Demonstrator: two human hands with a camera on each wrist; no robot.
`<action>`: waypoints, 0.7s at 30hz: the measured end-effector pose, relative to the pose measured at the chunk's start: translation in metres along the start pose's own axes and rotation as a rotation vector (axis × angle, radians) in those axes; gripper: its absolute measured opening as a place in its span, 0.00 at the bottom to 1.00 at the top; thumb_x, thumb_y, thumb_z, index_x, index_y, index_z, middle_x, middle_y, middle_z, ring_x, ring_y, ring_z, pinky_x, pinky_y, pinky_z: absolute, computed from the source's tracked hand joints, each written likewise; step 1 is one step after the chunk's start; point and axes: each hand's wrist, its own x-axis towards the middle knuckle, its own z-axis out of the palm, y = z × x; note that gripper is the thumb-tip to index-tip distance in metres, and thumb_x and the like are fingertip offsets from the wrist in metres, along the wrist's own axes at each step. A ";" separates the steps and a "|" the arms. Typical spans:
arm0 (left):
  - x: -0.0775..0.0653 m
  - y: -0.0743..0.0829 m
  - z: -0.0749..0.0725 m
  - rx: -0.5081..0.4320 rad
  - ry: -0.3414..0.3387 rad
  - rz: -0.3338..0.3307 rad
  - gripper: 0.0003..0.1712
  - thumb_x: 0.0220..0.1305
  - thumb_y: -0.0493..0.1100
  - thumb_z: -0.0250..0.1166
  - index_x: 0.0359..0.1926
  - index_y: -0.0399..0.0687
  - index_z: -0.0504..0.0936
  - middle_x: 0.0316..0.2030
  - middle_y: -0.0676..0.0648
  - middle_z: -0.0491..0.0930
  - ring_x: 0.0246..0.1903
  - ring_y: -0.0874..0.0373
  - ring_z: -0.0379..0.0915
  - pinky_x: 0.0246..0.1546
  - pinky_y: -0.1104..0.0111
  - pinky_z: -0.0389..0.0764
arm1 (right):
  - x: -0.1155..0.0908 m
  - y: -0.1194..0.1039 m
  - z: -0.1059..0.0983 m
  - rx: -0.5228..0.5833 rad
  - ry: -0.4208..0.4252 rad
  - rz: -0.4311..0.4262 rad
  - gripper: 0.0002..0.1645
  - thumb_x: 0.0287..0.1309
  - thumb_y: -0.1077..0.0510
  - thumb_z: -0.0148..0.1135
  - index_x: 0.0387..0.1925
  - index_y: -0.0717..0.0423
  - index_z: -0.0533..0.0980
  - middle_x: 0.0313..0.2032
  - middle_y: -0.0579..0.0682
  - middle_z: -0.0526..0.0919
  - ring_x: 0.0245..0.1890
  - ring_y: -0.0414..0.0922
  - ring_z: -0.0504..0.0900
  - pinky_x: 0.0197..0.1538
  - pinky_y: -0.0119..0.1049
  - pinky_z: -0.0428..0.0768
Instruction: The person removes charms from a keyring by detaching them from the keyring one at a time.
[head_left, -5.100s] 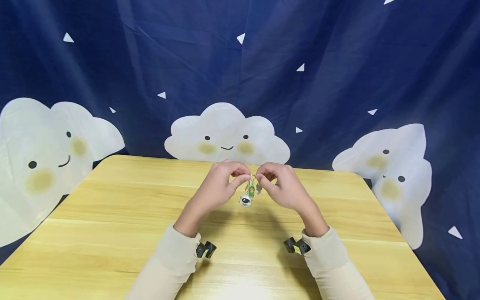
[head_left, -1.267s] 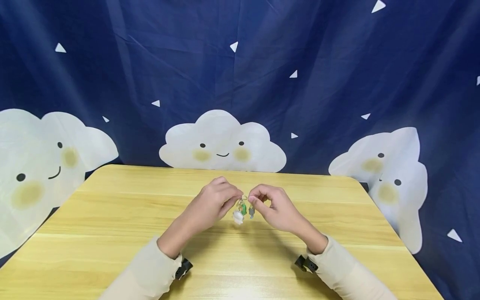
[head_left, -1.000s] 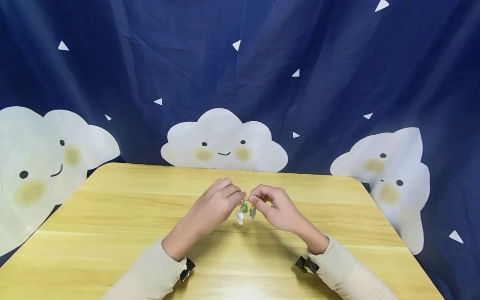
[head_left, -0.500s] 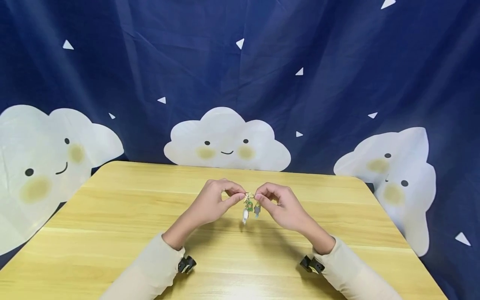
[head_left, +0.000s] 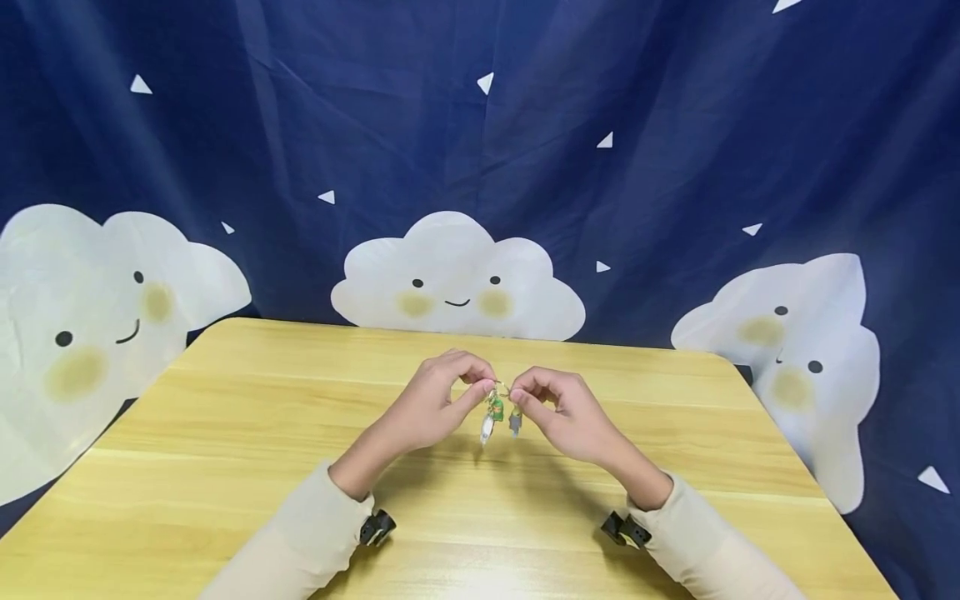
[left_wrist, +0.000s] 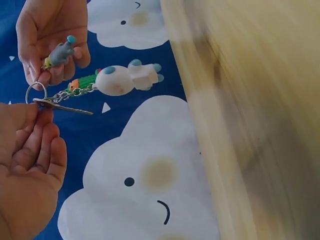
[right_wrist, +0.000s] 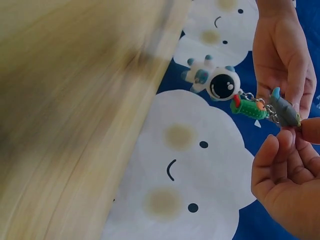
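One table (head_left: 247, 417) lies beneath two hands (head_left: 433, 402) (head_left: 564, 412) holding one three-charm keyring (head_left: 498, 409).

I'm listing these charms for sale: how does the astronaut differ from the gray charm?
The astronaut is white with a black visor; the gray charm has a gray body and a blue tip. The astronaut looks larger than the gray charm. The astronaut dangles on a chain; the gray charm hangs by the fingertips of the right hand. Both have blue parts and hang above the table.
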 end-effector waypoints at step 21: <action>0.002 0.004 0.000 -0.051 -0.022 -0.024 0.03 0.73 0.41 0.64 0.40 0.50 0.83 0.37 0.57 0.81 0.38 0.63 0.76 0.42 0.67 0.81 | -0.001 -0.005 -0.001 -0.009 -0.046 0.048 0.07 0.69 0.65 0.61 0.35 0.53 0.82 0.29 0.45 0.83 0.28 0.40 0.78 0.33 0.34 0.78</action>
